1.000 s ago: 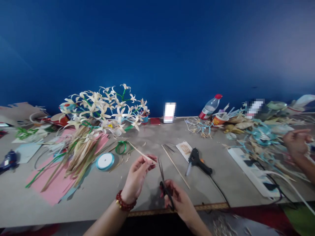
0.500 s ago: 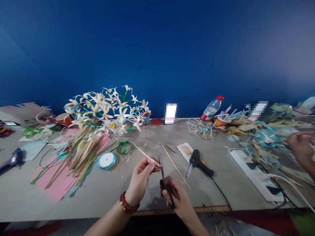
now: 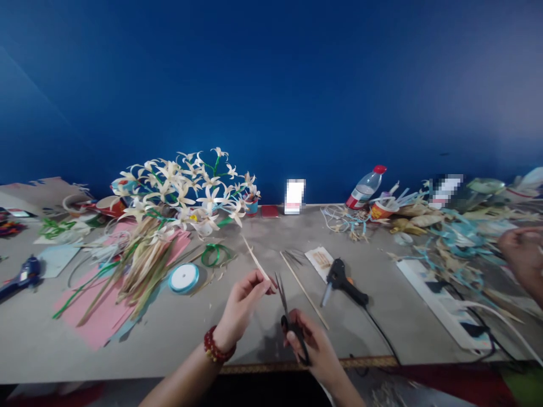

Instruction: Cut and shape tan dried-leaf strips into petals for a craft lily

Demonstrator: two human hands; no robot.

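Observation:
My left hand (image 3: pixel 246 299) pinches a thin pale strip (image 3: pixel 255 260), which slants up and to the left from the fingertips. In my right hand (image 3: pixel 311 342) is a pair of black-handled scissors (image 3: pixel 285 308), fingers wrapped round the handles. The scissor blades point upward, slightly parted, just right of my left fingertips and apart from the strip. A second pale, thin stick (image 3: pixel 304 291) lies on the table beyond the scissors. To its right rests a black glue gun (image 3: pixel 345 282) with its cord trailing forward.
White handmade flowers (image 3: pixel 186 186) stand at the back left, above a bundle of dried husk strips (image 3: pixel 148 271) on pink paper (image 3: pixel 91 316). A blue-edged ribbon roll (image 3: pixel 184 278) lies nearby. On the right are a power strip (image 3: pixel 441 305), a tilted bottle (image 3: pixel 365 189) and another person's hand (image 3: pixel 521 254).
The scissors have drawn back down and to the right, away from the strip. The strip has swung to a steeper angle in my left hand.

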